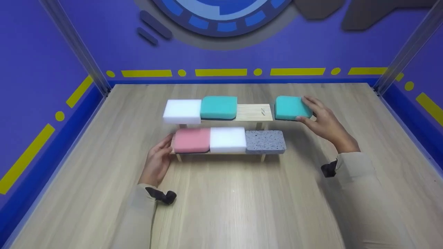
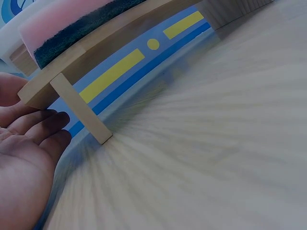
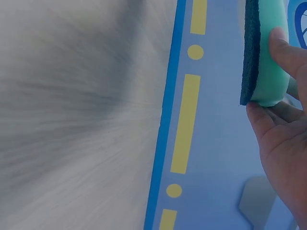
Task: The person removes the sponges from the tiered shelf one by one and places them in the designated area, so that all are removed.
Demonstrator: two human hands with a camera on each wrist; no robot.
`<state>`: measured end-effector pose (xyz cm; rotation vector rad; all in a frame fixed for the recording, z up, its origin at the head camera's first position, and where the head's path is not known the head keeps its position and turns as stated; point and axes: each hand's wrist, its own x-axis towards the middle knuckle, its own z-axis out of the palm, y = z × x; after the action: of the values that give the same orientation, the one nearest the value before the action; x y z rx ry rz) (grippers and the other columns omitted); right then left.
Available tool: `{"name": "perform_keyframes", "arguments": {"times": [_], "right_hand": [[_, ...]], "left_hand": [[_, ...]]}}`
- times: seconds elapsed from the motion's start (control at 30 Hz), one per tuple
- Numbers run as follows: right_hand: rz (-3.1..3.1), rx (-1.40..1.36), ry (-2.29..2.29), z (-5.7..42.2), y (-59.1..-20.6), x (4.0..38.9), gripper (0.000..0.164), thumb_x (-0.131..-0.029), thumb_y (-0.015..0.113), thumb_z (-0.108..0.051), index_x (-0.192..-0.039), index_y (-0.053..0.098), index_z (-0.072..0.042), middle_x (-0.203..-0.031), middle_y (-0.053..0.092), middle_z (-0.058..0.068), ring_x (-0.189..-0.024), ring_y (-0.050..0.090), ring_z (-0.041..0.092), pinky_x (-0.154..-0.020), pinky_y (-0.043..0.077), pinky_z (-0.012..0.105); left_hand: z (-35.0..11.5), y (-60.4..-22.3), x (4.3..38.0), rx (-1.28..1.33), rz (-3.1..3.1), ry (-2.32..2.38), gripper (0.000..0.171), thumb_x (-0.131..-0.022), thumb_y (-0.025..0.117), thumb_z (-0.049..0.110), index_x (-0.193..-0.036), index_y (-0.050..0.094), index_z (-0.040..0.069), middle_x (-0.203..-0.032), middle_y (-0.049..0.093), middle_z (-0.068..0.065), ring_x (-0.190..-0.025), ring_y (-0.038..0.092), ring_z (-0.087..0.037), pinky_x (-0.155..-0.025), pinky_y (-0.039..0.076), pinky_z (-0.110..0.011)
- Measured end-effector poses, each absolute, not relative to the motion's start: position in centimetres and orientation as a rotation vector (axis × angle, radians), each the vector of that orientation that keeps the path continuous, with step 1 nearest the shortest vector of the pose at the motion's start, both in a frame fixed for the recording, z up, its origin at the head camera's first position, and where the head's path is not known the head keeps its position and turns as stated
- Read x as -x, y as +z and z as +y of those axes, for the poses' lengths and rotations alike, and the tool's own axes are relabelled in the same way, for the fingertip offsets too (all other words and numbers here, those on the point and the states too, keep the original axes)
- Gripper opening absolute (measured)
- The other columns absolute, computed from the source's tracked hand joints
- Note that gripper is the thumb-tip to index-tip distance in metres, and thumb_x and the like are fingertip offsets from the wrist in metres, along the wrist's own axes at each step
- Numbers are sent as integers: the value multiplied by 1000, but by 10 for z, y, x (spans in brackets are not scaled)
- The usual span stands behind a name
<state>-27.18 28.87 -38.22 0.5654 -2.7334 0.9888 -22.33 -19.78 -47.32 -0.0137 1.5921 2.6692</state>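
One pink sponge (image 1: 192,140), one grey sponge (image 1: 265,141), two white sponges (image 1: 227,139) and one teal sponge (image 1: 219,107) sit across two shelves (image 1: 252,117). The right hand (image 1: 324,121) pinches a second teal sponge (image 1: 290,107) just beside the rear shelf (image 1: 250,110). The left hand (image 1: 157,162) grips the front shelf (image 2: 86,62) by its end; only the left wrist view shows fingers (image 2: 50,122) beneath it.

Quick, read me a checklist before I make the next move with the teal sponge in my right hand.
1. Teal sponge secured: ok, the right grip holds it.
2. Dark layer facing the table: ok.
3. Room on the rear stand: ok, bare wood shows at its right end.
4. Teal sponge over that spot: not ok, it is off to the right.
5. Left grip at the front stand: ok, on its left end.
6. How firmly: cannot tell.
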Motion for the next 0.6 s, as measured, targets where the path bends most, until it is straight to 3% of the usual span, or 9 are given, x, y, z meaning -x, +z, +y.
{"name": "perform_keyframes", "arguments": {"times": [0.6], "right_hand": [[-2835,-490,965,301,-403,278,69,-92,63,-18,-147,30,7,-155,23,26,-141,24,46,-109,31,61]], "left_hand": [[-197,-472,223,26,1579,2658,57,-92,36,-12,-147,21,-11,-158,19,-21,-147,18,-26,-121,16,-37]]}}
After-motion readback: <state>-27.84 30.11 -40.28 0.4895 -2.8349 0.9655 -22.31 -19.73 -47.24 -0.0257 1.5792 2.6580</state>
